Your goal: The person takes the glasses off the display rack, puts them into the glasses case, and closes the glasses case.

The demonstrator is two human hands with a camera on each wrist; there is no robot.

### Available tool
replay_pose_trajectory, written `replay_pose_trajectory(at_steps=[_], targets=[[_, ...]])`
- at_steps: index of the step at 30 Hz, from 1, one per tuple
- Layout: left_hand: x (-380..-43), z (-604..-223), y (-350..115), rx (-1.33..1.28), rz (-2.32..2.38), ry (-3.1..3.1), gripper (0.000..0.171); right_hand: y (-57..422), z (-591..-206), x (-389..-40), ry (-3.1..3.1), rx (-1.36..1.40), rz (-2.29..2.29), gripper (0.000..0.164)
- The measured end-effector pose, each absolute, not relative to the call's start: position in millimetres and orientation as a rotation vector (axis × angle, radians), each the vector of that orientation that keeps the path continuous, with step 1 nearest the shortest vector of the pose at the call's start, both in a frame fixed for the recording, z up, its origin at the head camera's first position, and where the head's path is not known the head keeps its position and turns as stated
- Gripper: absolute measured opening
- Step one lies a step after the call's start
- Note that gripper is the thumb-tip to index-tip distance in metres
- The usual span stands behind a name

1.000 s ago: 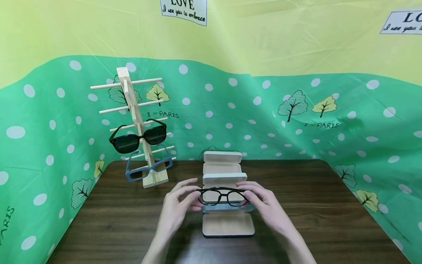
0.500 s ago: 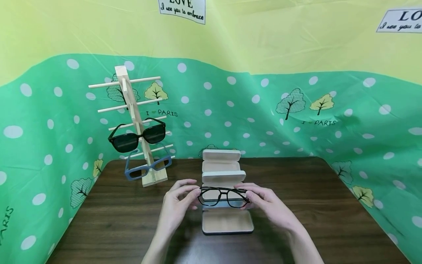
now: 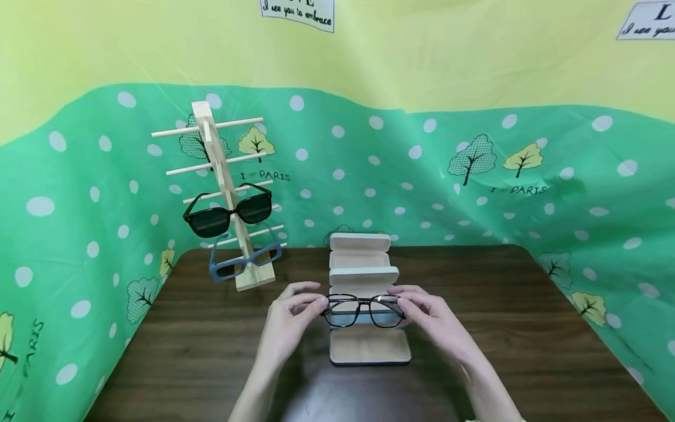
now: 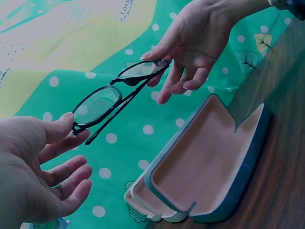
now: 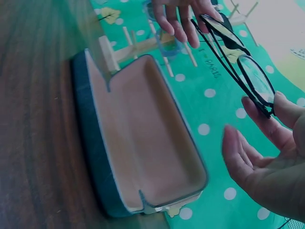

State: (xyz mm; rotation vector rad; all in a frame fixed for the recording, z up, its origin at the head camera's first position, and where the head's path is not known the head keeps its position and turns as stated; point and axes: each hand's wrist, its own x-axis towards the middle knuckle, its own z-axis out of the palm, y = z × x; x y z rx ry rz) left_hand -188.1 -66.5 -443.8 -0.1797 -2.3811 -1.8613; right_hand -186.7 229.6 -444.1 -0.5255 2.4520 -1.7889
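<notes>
- Left hand (image 3: 289, 322): bare, slender-fingered.
- Right hand (image 3: 436, 323): bare, similarly slender.
- Forearms (image 3: 254, 390): bare where visible.
- Pale band (image 4: 278, 3): worn near the right wrist.
- Dark, rounded object (image 4: 296, 6): adjoining the band, cropped; identity unclear.

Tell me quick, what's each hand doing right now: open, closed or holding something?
Left hand: holding the clear glasses, pinched at one end.
Right hand: holding the same glasses, pinched at the other end.
</notes>
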Motion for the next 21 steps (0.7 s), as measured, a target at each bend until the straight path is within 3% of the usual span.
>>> replay_pose_trajectory(at_steps=[21], targets=[[-176, -463, -68, -0.322, -1.728, -2.584, 0.012, 234, -457, -161, 2.762, -0.331, -1.596, 0.015]])
